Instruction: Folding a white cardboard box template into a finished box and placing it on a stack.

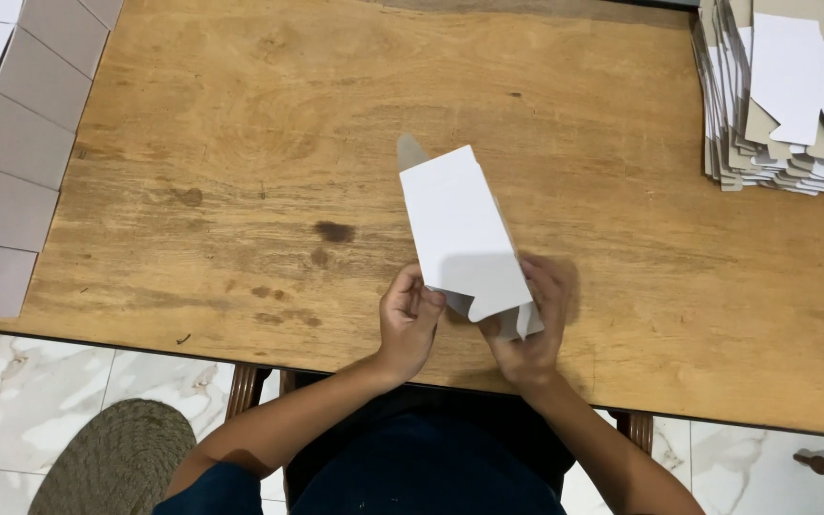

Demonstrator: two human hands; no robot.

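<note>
Left hand (pixel 410 319) and right hand (pixel 531 324) — both pinching the near-end flaps of one white folded cardboard carton (pixel 460 234); one stack of flat white carton blanks (pixel 774 95).

left hand (pixel 409 319) and right hand (pixel 529 324) close together, fingers curled (forearms bare)
</note>
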